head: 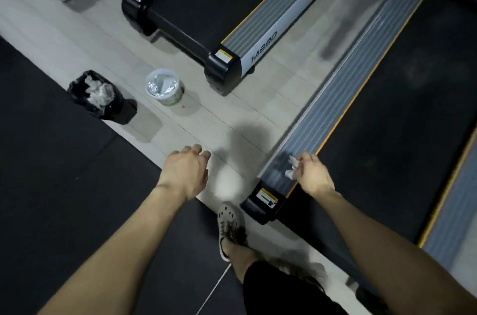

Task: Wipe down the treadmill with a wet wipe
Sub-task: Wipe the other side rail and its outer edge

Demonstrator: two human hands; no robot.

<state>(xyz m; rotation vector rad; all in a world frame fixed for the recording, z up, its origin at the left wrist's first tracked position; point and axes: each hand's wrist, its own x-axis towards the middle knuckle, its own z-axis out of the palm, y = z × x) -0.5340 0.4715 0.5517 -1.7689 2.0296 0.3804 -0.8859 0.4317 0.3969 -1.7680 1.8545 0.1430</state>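
Where the ribbed grey side rail of the near treadmill meets its rounded black end cap, a crumpled white wet wipe is pinched in the curled fingers of the right hand and pressed to the rail, at about four o'clock from the middle of the view. The rail is edged with a thin yellow strip beside the matte black belt, and a smeared sheen can be seen on the ribs around the wipe. A yellow and white warning label is stuck on the end cap.

The left hand is held at seven o'clock over the floor, its fingers loosely bent and nothing held in it.

A round white tub with crinkled silvery foil across its mouth is stood at ten o'clock. A small bin, lined with a glossy black bag and filled with balled white wipes, is placed at nine o'clock of the tub. A second treadmill of the same build is set at twelve o'clock.

The machines are stood on pale, smooth tiles; a dark, dull mat is laid from six to nine o'clock. A light perforated clog is planted at the mat's edge.
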